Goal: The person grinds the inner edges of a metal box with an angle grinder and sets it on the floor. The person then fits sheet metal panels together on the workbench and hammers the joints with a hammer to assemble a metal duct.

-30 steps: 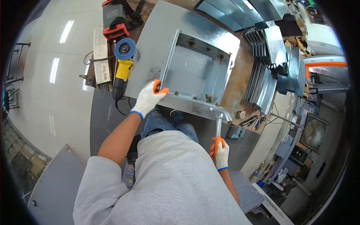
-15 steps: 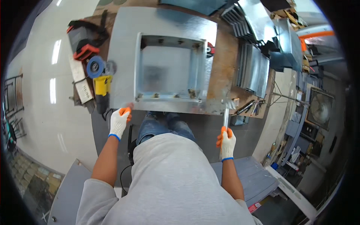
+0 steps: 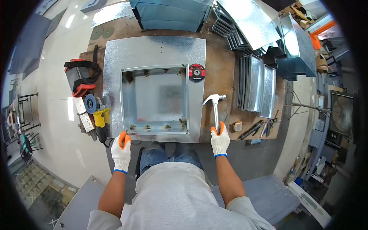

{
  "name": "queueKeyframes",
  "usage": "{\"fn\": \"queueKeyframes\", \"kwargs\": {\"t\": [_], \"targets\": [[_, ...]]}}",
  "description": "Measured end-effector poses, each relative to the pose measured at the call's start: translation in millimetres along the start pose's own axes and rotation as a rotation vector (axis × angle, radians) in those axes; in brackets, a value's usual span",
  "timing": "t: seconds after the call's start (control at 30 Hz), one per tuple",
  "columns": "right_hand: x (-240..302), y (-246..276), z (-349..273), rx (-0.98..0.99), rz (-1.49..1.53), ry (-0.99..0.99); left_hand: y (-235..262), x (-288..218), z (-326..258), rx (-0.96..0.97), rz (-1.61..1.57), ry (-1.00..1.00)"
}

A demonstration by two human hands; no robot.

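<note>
I have the white-and-orange gloved right hand [image 3: 220,141] grasping the silver metal claw hammer [image 3: 215,109] by its handle, right of the grey sheet-metal panel with a raised rectangular frame [image 3: 153,51] on the brown tabletop [image 3: 221,78]. At its near-left corner, my matching left hand [image 3: 121,153] curls; I can't tell whether it grips anything.

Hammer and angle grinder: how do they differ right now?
The hammer is held in the right grip; the angle grinder lies unheld. The hammer shows plain silver metal, the angle grinder yellow and black with a blue disc. Both have their working ends toward the picture's top.
</note>
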State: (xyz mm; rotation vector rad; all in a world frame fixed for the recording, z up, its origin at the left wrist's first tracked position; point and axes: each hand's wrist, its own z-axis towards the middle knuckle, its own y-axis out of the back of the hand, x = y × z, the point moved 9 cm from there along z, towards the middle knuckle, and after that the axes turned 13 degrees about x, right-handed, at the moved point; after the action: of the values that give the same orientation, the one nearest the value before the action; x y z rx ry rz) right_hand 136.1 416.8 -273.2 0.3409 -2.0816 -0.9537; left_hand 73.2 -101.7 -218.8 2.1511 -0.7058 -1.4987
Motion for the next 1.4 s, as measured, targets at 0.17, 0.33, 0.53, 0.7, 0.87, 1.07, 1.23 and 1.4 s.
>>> {"fn": "queueKeyframes", "kwargs": {"t": [0.17,0.33,0.53,0.7,0.87,1.07,1.23,1.4], "targets": [[-18.5,-12.4,16.1,0.101,-0.133,0.073,5.4,43.6,-30.7,-0.090,-0.022,0.225],[-6.7,25.9,27.8,0.013,-0.101,0.233,36.1,73.0,-47.6,-0.195,0.406,0.217],[25.2,39.4,38.5,0.061,0.164,0.218,90.8,106.1,11.5,-0.275,0.558,0.298],[55.0,32.2,4.4,0.070,0.488,0.172,111.4,133.8,86.7,0.005,0.498,0.543],[121.6,-0.2,-50.9,0.060,0.471,0.269,109.5,165.3,90.4,-0.098,0.537,0.553],[198.1,-28.8,-100.6,0.115,0.344,0.277,117.6,168.8,72.9,-0.221,0.365,0.425],[216.3,-56.3,-95.0,0.199,0.321,0.442,129.8,181.5,53.3,-0.165,0.249,0.320],[247.6,-65.0,-100.6,0.429,0.574,0.415,155.3,91.0,-1.9,-0.124,0.020,0.253]]}}
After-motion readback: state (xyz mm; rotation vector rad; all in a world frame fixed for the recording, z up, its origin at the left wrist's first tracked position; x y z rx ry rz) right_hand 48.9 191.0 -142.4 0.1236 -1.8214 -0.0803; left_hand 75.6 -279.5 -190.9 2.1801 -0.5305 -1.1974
